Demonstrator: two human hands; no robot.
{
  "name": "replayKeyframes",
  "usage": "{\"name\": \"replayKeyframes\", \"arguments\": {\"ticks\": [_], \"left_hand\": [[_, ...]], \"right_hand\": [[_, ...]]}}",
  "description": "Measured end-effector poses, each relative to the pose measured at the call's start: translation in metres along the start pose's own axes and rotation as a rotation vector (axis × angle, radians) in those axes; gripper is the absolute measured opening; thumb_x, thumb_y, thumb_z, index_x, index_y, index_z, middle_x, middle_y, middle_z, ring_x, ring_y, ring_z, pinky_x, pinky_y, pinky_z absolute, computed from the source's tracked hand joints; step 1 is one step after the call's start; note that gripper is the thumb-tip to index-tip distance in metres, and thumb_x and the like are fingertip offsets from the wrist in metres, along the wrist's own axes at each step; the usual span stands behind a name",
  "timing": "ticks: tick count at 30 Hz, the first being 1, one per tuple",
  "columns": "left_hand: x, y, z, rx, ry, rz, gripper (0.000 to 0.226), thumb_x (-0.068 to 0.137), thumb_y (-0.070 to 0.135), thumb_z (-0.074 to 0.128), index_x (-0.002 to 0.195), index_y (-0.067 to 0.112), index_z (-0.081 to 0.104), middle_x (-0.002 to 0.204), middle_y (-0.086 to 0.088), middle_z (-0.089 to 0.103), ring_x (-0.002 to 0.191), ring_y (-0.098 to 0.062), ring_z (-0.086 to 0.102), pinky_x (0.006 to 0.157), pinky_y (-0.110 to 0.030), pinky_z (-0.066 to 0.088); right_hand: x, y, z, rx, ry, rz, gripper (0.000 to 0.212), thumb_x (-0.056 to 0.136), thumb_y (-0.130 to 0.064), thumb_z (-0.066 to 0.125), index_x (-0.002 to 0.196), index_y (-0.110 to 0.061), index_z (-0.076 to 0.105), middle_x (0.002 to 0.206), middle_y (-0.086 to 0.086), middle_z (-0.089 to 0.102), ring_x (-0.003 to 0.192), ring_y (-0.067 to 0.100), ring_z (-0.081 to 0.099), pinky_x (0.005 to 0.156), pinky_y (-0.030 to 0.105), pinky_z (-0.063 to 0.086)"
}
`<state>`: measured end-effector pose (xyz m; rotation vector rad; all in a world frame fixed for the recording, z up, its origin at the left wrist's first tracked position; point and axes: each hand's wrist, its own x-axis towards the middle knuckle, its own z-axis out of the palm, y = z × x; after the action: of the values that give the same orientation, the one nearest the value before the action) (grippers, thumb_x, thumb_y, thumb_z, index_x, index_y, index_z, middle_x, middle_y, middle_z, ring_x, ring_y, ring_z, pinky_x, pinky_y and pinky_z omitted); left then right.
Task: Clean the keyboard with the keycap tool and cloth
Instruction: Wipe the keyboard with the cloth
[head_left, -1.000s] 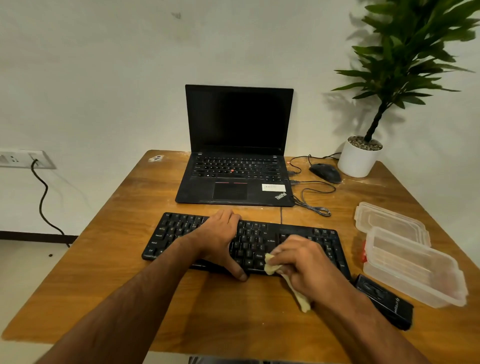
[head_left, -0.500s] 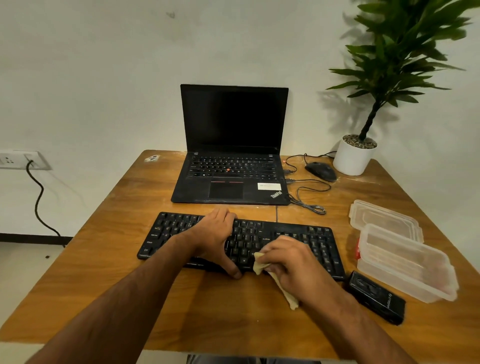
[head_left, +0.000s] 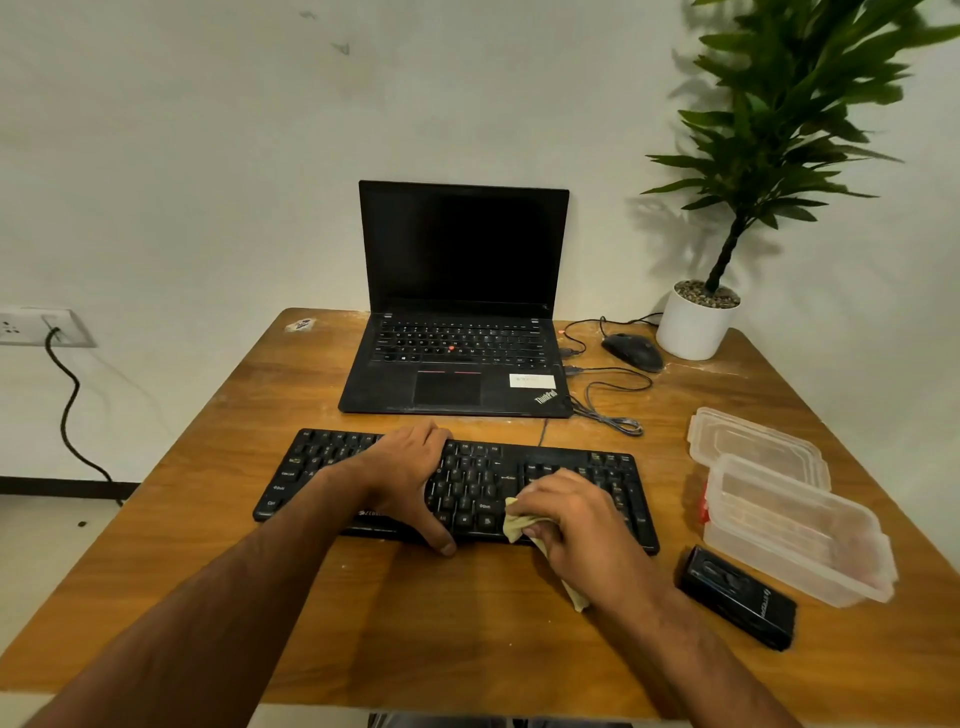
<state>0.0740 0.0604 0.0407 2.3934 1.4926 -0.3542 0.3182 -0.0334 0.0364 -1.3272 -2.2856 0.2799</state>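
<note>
Wooden desk (head_left: 363, 623): left hand (head_left: 402, 475) rests flat on black plastic keyboard (head_left: 467, 488); beside it, right hand (head_left: 576, 519) fingers (head_left: 535, 531) pinch crumpled pale-yellow cloth (head_left: 514, 525).

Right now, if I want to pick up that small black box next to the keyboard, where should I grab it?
Probably across the two long sides of the black box, from above. It lies flat on the table, long and narrow, slanted, with bare wood along both long sides for the fingers.

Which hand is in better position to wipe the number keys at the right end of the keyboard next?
Right. The right hand already grips the cloth beside that end, while the left hand lies on the keyboard, steadying it.
</note>
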Motion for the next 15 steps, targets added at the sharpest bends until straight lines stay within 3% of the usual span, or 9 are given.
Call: {"name": "replayKeyframes", "arguments": {"ticks": [3,9,12,15], "left_hand": [[-0.004,0.000,-0.002,0.054,-0.011,-0.019,0.147,0.055,0.083,0.080,0.161,0.012,0.007,0.165,-0.009,0.016,0.151,-0.028,0.019,0.127,-0.045,0.018],[0.012,0.036,0.001,0.006,0.085,0.056,0.132,0.055,0.079,0.083,0.154,0.015,0.024,0.148,-0.003,0.034,0.133,-0.020,0.034,0.120,-0.041,0.032],[0.014,0.035,-0.001,-0.035,0.059,0.039,0.136,0.055,0.078,0.084,0.158,0.016,0.020,0.154,-0.003,0.030,0.139,-0.022,0.030,0.123,-0.042,0.029],[0.013,0.035,-0.001,-0.050,0.047,0.032,0.139,0.055,0.075,0.086,0.159,0.016,0.016,0.158,-0.004,0.026,0.144,-0.023,0.027,0.124,-0.042,0.026]], "right_hand": [[0.007,-0.009,0.007,0.005,0.014,0.005,0.027,0.082,-0.008,0.078,0.105,-0.022,0.077,0.104,-0.010,0.069,0.101,0.006,0.056,0.086,0.025,0.049],[0.013,-0.008,0.007,-0.074,-0.021,0.065,0.026,0.088,-0.008,0.071,0.109,-0.023,0.077,0.105,-0.009,0.064,0.104,0.009,0.054,0.092,0.031,0.050],[0.012,0.002,-0.008,-0.113,-0.042,0.206,0.024,0.093,-0.011,0.066,0.112,-0.023,0.075,0.112,-0.007,0.063,0.104,0.004,0.057,0.092,0.017,0.049],[0.015,0.014,-0.018,-0.080,-0.018,0.337,0.024,0.090,-0.008,0.068,0.106,-0.023,0.077,0.112,-0.005,0.068,0.094,-0.001,0.059,0.075,0.002,0.043]]}}
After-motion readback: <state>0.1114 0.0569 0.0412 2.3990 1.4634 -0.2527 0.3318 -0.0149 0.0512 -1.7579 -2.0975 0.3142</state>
